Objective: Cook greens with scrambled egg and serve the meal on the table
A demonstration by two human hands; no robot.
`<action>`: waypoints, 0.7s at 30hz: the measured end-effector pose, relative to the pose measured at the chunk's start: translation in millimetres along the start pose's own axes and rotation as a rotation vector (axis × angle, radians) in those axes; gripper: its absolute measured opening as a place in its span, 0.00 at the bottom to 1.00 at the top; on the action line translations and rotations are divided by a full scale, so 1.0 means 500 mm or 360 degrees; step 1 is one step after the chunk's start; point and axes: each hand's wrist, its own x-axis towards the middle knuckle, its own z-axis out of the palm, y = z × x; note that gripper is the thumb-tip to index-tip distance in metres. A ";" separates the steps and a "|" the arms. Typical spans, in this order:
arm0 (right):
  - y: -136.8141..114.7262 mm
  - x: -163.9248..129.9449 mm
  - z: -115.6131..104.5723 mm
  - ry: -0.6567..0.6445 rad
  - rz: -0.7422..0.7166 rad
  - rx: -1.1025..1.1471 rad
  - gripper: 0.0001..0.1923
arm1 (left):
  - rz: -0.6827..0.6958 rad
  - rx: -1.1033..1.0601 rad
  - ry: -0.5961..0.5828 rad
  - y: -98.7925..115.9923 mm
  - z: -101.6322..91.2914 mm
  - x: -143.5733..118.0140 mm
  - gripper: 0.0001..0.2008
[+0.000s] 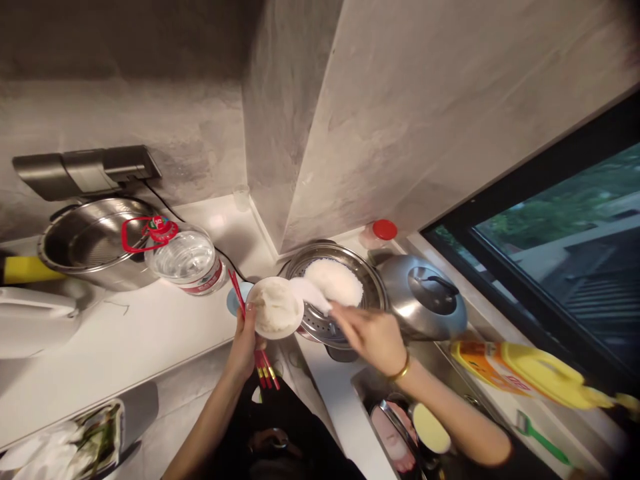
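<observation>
My left hand [245, 343] is closed around a small white bowl [277, 325] with white rice in it, and red chopsticks [267, 370] are gripped in the same hand. A pale rice paddle [307, 293] is in my right hand [373, 337], its fingers wrapped round the handle. The paddle's blade lies between the bowl's rim and a mound of white rice [334, 281], slightly blurred. That mound sits inside a round metal steamer pot [373, 270] with a perforated tray. Whether the blade touches the rice is unclear.
Right of the pot is a domed metal lid [415, 293], beside a red-capped jar [384, 231]. A yellow detergent bottle [525, 373] lies by the window. Leftward stand a large water bottle [187, 257] and a steel pot [95, 267]. Dishes fill the sink [363, 383]; an open bin [137, 413] is lower left.
</observation>
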 end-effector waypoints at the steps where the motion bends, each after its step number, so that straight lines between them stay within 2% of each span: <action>1: 0.026 0.008 0.005 -0.0051 0.0092 -0.0080 0.16 | 0.0043 0.0012 0.0025 0.000 -0.004 -0.001 0.34; 3: 0.078 0.024 0.021 -0.0247 0.0152 -0.0273 0.16 | 0.0118 0.0026 0.0069 0.000 -0.009 -0.002 0.33; 7: 0.137 0.046 0.067 -0.0754 -0.0068 -0.0411 0.16 | 0.0141 0.0024 0.0096 0.001 -0.010 -0.009 0.31; 11: 0.152 0.051 0.098 -0.0958 -0.0182 -0.0294 0.16 | 0.0143 0.0044 0.0093 0.001 -0.004 -0.013 0.31; 14: 0.166 0.053 0.116 -0.1022 -0.0126 -0.0167 0.19 | 0.0131 0.0038 0.0070 -0.001 -0.001 -0.010 0.31; 16: 0.184 0.056 0.130 -0.1017 -0.0029 -0.0011 0.21 | 0.0121 0.0033 0.0055 -0.001 0.001 -0.007 0.30; 21: 0.237 0.063 0.166 -0.1159 0.0287 0.0909 0.22 | 0.0119 0.0017 0.0060 0.004 0.003 -0.003 0.30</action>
